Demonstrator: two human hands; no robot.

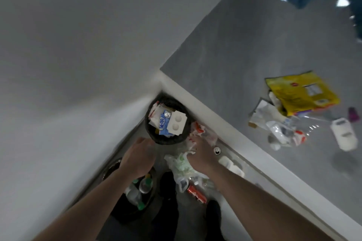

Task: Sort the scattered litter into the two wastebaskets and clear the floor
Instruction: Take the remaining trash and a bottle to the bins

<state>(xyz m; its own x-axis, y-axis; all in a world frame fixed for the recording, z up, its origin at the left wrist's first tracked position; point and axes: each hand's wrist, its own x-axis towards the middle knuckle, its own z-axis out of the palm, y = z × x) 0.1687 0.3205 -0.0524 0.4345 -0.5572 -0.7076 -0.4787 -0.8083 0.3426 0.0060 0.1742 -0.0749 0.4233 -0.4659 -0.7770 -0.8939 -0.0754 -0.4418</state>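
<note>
A black wastebasket [150,135] stands in the wall corner, filled with paper, a blue-white carton and a white moulded tray. A second dark wastebasket [125,211], nearer me, holds several plastic bottles with green caps. My left hand [137,159] hovers above its rim with fingers curled; a faint clear blur sits at the fingertips. My right hand [202,159] reaches down into floor litter, closed on a white-green plastic bag [179,164]. Red-white wrappers [201,133] lie just beyond it. A red can [196,194] and a white bottle [231,165] lie on the floor.
Beyond a white ledge [254,148], a grey surface [244,45] carries more litter: a yellow bag [301,92], crumpled paper [262,113], clear wrappers [284,133], a white bottle [344,137] and a small purple piece [354,114]. White walls close in the left. My dark shoes [213,213] stand between the baskets and the ledge.
</note>
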